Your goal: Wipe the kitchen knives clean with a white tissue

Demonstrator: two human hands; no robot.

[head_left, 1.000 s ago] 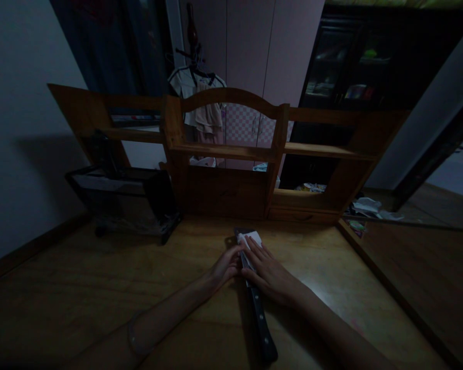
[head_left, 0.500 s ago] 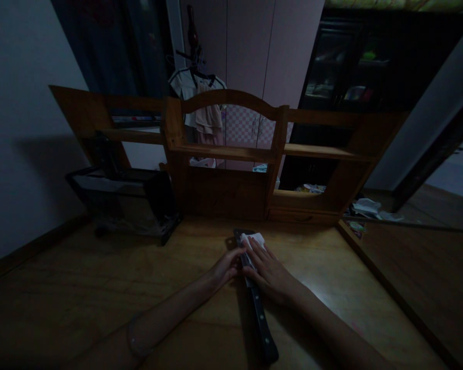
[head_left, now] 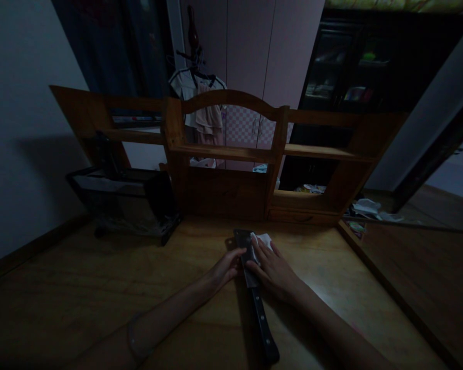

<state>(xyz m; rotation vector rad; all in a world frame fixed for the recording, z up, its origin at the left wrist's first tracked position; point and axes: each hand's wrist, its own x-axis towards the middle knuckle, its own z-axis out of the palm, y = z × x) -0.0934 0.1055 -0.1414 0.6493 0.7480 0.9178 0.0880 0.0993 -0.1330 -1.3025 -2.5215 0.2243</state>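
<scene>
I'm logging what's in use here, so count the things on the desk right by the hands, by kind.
Knife: 1
White cloth: 1
Hands on them: 2, left hand and right hand
Total: 2 things, 2 hands

No readable writing in this dim view.

Nothing on the knife [head_left: 254, 288], the white cloth [head_left: 264, 240], the wooden worktop [head_left: 177, 288] or the shelf unit [head_left: 227, 154] behind them carries a letter, number, brand or sign that can be made out. The small coloured items in the dark cabinet [head_left: 347, 77] at the back may bear print, but they are too small and too dark to read. The black rack [head_left: 127, 200] on the left shows no label either.
</scene>
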